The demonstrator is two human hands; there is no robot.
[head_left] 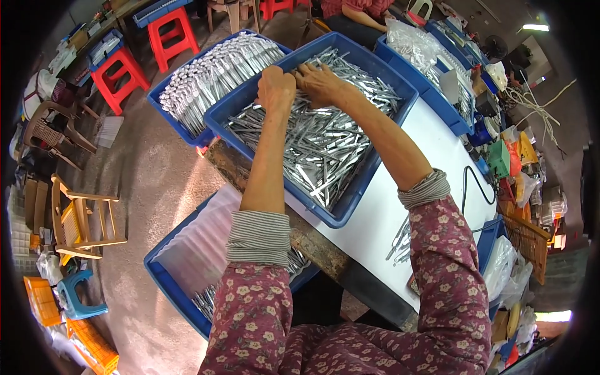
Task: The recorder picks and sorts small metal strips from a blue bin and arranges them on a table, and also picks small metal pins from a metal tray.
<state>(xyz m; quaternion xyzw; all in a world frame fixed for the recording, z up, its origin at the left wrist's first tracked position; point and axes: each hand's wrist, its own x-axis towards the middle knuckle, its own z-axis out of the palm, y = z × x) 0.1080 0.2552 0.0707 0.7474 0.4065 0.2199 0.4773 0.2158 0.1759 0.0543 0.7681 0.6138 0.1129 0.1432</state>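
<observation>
A deep blue tray rests on the white tabletop, tilted across its corner, and is heaped with slim silver metal pieces lying in all directions. My left hand is closed over the tray's far left side; whatever is inside the fist is hidden. Beside it, my right hand reaches onto the heap with its fingers apart and bent downward, the fingertips partly hidden among the pieces. Another blue tray behind to the left holds similar silver pieces packed in neat rows.
A lower blue tray with translucent sheeting stands left of the table edge. Loose metal pieces lie on the white tabletop near my right sleeve. Red stools, a wooden chair and a seated person are around.
</observation>
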